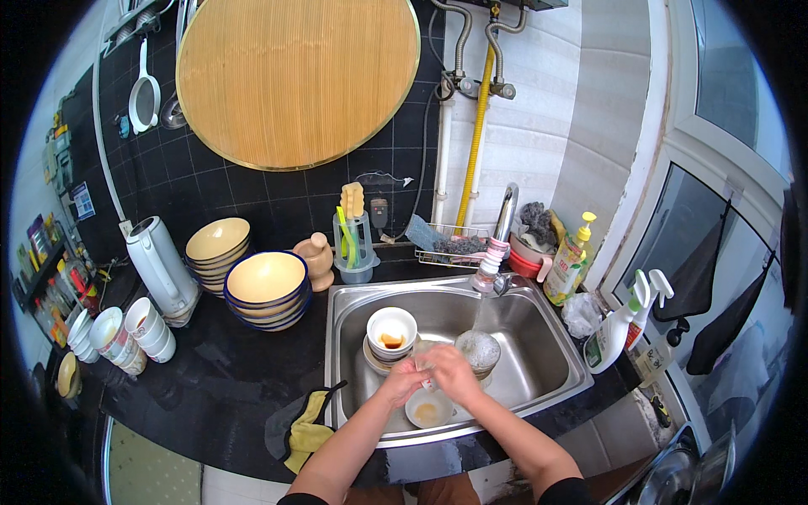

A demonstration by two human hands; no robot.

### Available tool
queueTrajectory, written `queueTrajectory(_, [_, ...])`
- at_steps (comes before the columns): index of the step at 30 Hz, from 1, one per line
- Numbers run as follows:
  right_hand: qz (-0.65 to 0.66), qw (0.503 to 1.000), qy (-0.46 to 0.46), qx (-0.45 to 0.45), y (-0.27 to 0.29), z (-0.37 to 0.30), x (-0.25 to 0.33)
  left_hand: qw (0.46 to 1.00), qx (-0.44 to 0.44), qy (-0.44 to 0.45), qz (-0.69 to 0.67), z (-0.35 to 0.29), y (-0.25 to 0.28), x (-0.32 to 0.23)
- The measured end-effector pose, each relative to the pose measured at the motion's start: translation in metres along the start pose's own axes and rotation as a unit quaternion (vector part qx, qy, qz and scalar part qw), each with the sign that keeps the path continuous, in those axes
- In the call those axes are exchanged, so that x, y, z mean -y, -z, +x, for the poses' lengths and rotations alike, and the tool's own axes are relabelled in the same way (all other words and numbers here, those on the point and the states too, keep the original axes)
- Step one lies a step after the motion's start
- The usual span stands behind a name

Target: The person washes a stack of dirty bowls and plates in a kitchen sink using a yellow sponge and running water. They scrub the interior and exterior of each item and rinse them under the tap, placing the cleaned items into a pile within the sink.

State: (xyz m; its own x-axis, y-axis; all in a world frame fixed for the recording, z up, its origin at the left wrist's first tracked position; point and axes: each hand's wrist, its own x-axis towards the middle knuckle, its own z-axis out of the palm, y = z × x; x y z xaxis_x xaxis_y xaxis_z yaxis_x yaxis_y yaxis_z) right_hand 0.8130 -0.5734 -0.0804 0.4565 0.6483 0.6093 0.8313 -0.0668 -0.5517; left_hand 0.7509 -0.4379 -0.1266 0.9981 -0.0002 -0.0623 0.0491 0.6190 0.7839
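Over the steel sink [555, 387], both my hands are closed round a small pale cup, mostly hidden by my fingers, with a bit of red print showing. My left hand [402, 384] grips it from the left, and my right hand [450, 373] wraps over it from the right. Just below them sits a small white bowl [427, 410] with yellowish liquid. Behind my left hand, a white bowl [392, 326] with brown residue tops a stack. To the right, water runs from the faucet [495, 252] into a bubbly, full bowl [478, 348].
Left on the black counter stand stacked yellow bowls [268, 279], white cups [150, 326], an electric kettle [160, 261] and a wooden mortar [315, 263]. A yellow-grey cloth [307, 433] lies by the sink's left edge. Spray bottles [619, 332] and a pump bottle [568, 268] stand right.
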Motion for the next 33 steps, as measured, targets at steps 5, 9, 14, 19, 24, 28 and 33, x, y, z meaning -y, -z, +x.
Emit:
queueTrajectory(5, [-0.123, 0.989, 0.079, 0.026, -0.002, 0.011, 0.010, 0.999, 0.002, -0.017, 0.031, 0.002, 0.014, 0.002])
queueTrajectory(9, [0.092, 0.976, -0.191, 0.044, 0.004, 0.011, -0.054, 0.998, 0.061, -0.029, -0.013, -0.003, -0.005, -0.009])
queueTrajectory(14, [0.488, 0.784, -0.382, -0.033, -0.019, -0.012, -0.082, 0.990, 0.036, -0.129, -0.046, 0.000, -0.014, -0.016])
queueTrajectory(19, [0.607, 0.667, -0.429, 0.041, -0.011, -0.015, -0.039, 0.949, -0.035, -0.162, 0.267, 0.006, -0.001, 0.015])
queueTrajectory(24, [0.561, 0.691, -0.455, 0.040, 0.002, -0.013, -0.026, 0.697, 0.007, -0.218, 0.683, -0.007, -0.011, 0.016])
queueTrajectory(28, [0.309, 0.781, -0.529, 0.119, -0.004, -0.027, -0.057, 0.642, 0.039, -0.181, 0.744, -0.012, -0.009, 0.016])
queueTrajectory(33, [-0.025, 0.835, -0.506, 0.217, -0.016, -0.034, -0.056, 0.793, -0.028, -0.187, 0.579, -0.015, -0.022, 0.008])
